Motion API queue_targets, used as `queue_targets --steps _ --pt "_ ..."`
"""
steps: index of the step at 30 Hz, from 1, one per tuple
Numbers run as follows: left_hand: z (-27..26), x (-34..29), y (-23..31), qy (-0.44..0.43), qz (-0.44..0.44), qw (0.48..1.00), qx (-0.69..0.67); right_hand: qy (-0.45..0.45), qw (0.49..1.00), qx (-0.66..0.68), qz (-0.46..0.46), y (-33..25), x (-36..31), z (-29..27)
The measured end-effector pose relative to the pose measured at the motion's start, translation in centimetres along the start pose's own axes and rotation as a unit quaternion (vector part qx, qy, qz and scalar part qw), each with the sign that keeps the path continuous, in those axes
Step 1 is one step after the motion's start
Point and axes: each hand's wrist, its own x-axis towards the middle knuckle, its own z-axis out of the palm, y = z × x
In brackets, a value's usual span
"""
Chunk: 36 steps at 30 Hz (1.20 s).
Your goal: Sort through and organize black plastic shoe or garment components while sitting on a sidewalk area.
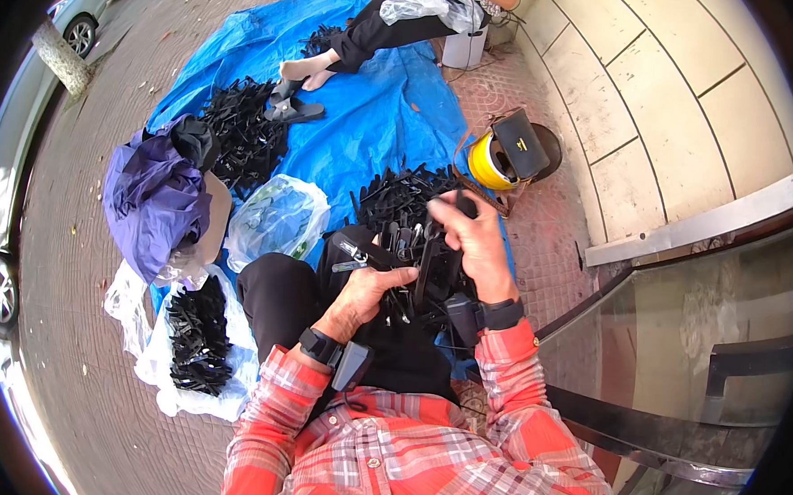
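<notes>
Pinching a black strip [426,269] in the left hand [365,298], right hand [480,245] curled round another black piece [466,205]

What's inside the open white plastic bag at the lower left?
The white plastic bag holds a heap of thin black strips; what lies beneath the top ones is covered.

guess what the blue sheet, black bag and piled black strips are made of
Blue sheet: likely plastic, slightly glossy, with crisp creases.
Black bag: leather or imitation, smooth with a slight sheen.
Black strips: perhaps fabric or plastic, mostly matte with shiny glints; too small to settle.
</notes>
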Motion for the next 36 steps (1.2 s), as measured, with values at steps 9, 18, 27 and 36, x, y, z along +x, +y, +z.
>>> queue_targets --steps 9,18,27,36 --pt "-0.1 -0.2 0.1 0.099 -0.082 0.988 0.084 -0.124 0.978 -0.148 -0.084 0.1 -2.5 1.0" --pt "-1.2 0.3 -0.5 0.006 -0.002 0.998 0.066 -0.006 0.998 -0.014 -0.054 0.7 -2.1 -0.1" --pt "-1.1 0.7 -1.1 0.022 0.021 0.999 0.040 -0.001 0.979 0.151 0.137 6.1 -3.7 -1.3" --pt "-1.3 1.3 -1.4 0.014 0.040 0.995 0.085 0.003 0.954 0.295 -0.052 3.3 -1.5 -3.4"
